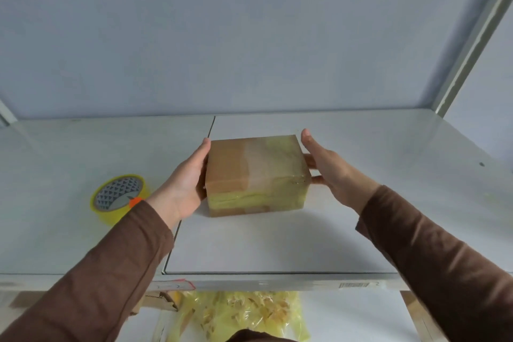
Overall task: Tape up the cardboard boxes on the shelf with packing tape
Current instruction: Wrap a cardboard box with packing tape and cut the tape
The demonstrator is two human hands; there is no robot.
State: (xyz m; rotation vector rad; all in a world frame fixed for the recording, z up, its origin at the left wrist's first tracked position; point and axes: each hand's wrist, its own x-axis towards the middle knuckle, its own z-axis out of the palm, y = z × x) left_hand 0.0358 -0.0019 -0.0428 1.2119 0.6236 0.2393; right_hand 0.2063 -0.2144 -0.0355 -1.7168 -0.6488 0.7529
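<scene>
A small cardboard box [256, 172] stands on the white shelf [277, 244], its top and front covered in yellowish and clear tape. My left hand [186, 183] lies flat against the box's left side with straight fingers. My right hand [330, 172] is at the box's right side, fingers extended, thumb up by the far corner; its fingertips touch the side. A roll of yellow packing tape [118, 197] with an orange tab lies flat on the shelf to the left, partly behind my left sleeve.
The shelf is made of two panels with a seam [191, 189] running under my left hand. A metal upright [472, 44] rises at the right. Below the shelf's front edge lie crumpled yellow tape scraps [244, 314] and a piece of cardboard [161, 302].
</scene>
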